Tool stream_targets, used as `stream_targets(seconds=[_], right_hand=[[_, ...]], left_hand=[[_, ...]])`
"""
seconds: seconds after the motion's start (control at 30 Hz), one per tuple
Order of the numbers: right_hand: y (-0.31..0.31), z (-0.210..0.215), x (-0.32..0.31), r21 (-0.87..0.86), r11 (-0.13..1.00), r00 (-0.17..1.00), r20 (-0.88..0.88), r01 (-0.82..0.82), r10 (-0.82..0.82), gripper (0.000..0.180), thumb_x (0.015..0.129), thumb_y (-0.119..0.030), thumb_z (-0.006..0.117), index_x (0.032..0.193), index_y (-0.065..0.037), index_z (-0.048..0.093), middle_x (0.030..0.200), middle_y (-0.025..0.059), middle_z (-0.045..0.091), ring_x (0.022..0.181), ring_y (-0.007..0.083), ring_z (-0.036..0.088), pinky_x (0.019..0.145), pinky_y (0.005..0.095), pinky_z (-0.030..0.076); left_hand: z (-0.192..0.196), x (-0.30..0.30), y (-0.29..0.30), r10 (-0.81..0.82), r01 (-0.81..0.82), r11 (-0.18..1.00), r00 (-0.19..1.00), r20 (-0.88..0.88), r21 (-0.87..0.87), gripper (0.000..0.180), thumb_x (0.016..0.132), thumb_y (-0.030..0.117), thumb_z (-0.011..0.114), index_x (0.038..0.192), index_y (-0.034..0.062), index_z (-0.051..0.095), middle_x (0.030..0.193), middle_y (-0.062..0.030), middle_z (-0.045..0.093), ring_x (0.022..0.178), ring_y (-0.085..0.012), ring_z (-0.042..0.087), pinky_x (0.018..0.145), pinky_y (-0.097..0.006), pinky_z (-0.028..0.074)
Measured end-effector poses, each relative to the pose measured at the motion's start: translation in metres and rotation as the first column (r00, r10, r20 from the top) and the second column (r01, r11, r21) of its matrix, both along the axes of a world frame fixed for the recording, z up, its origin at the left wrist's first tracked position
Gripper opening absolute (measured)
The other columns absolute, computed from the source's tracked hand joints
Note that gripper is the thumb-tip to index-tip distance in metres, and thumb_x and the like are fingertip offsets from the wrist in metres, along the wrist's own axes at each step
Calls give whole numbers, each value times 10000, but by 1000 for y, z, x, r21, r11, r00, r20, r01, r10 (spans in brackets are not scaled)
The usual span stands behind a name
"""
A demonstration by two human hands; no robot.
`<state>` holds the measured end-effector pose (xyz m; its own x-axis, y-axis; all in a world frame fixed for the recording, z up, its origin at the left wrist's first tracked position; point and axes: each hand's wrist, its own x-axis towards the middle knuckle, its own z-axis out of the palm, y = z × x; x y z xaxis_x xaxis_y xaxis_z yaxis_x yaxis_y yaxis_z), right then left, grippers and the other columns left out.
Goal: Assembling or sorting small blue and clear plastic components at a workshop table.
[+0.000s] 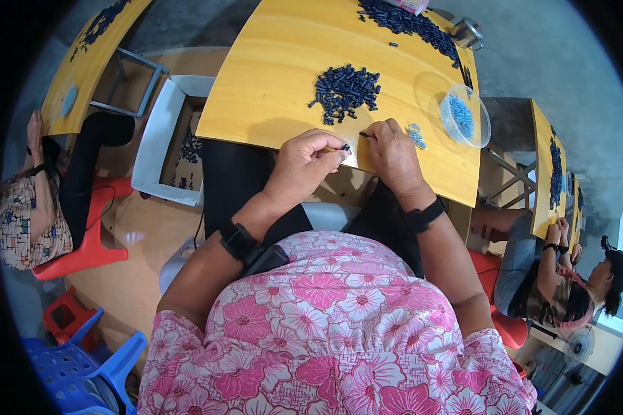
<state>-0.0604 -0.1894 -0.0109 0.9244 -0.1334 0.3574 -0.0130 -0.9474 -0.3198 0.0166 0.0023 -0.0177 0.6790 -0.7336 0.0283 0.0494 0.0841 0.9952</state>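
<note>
My left hand [304, 162] pinches a small black cylindrical piece [346, 147] between thumb and fingertips, just over the near edge of the yellow table [263, 90]. To its right, my right hand [394, 155] is closed with its fingertips together; a small dark tip [363, 134] sticks out, too little of it to name. Beyond both hands lies a pile of short black cylindrical pieces [345, 93]. Close by my right hand is a small scatter of light-blue bits [415, 135]. A clear round bowl [484, 124] of similar blue bits stands farther right.
A bigger heap of black pieces [412, 24] and a metal mug [468, 32] sit at the table's far side. On the floor at left is a white box [151, 145] with black pieces inside. People work at tables on both sides; a blue plastic chair [69, 370] stands lower left.
</note>
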Motion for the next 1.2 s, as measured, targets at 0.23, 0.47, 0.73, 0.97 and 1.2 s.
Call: stream_targets(seconds=[0.23, 0.47, 0.73, 0.97, 1.2], right_hand=[[2, 7, -6, 211, 977, 998, -57, -13, 26, 71, 862, -80, 595, 912, -30, 593, 882, 184, 578, 843, 379, 607, 712, 441, 510], [11, 28, -13, 383, 916, 983, -82, -121, 164, 97, 879, -58, 581, 962, -10, 568, 907, 202, 581, 869, 403, 589, 754, 438, 490], [13, 37, -13, 426, 888, 958, -138, -171, 251, 78, 874, -29, 576, 948, -11, 557, 905, 192, 583, 869, 407, 577, 761, 440, 482], [31, 37, -20, 694, 720, 974, -159, -8, 164, 95, 896, -20, 616, 986, 0, 594, 888, 114, 622, 731, 200, 644, 650, 306, 520], [49, 14, -21, 818, 574, 1000, 16, -19, 10, 126, 864, -53, 689, 987, -37, 664, 818, 64, 651, 719, 126, 643, 642, 255, 517]], left_hand=[[-4, 1, -12, 7, -8, 999, 1000, 8, 32, 115, 916, 38, 625, 984, -51, 656, 1120, -77, 609, 838, -83, 596, 730, -231, 523], [3, 3, -13, -45, 39, 994, 997, 64, 99, 110, 917, 63, 639, 971, -29, 670, 906, -21, 646, 790, -63, 593, 702, -220, 501], [9, 3, -7, -108, 110, 994, 992, -61, 22, 95, 919, 78, 644, 950, -7, 674, 844, 8, 642, 753, -58, 580, 705, -217, 490], [10, 2, 2, -101, 90, 994, 972, -211, -60, 138, 944, 121, 621, 983, -4, 667, 855, -14, 655, 747, -75, 600, 715, -214, 494], [11, 0, 5, -54, 32, 994, 972, -230, -100, 159, 951, 143, 627, 1013, 1, 661, 877, -28, 661, 767, -85, 606, 722, -220, 498]])
